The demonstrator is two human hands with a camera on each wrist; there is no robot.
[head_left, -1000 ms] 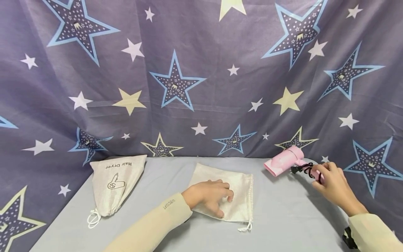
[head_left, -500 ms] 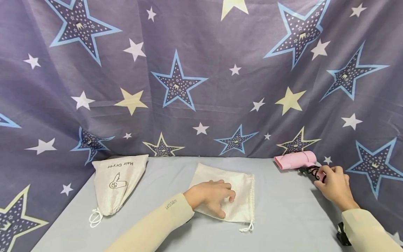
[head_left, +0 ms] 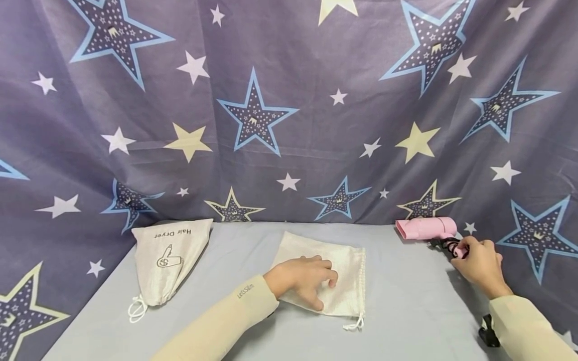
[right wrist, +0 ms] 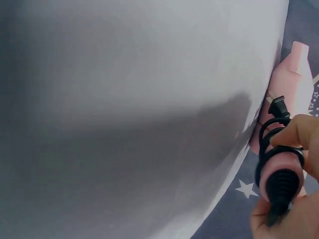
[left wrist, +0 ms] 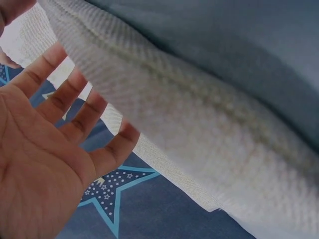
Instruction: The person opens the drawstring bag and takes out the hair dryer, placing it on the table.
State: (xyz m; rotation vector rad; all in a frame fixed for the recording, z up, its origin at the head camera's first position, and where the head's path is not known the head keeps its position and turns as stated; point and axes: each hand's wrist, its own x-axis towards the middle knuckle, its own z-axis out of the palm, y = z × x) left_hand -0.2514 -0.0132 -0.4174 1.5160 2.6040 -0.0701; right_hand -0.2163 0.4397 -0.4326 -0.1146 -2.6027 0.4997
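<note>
Right hand (head_left: 481, 263) curls its fingers round the handle (right wrist: 279, 162) of the hair dryer (head_left: 423, 228), mostly just beyond them — a snug grip should stop the cord (head_left: 449, 244) slipping. Left hand (head_left: 301, 280), fingers loosely spread and gripping nothing, lies over the cloth bag (head_left: 349, 273) — light pressure should steady it.

top: purple-grey curtain (head_left: 311, 130), blue-edged/white/yellow stars (head_left: 255, 118) | right: pink hair dryer (head_left: 424, 228), black cord (head_left: 449, 245) | left: cream dark-printed bag (head_left: 168, 268) | centre: cream pouch (head_left: 345, 281) | bottom: pale-grey tabletop (head_left: 406, 311)
</note>
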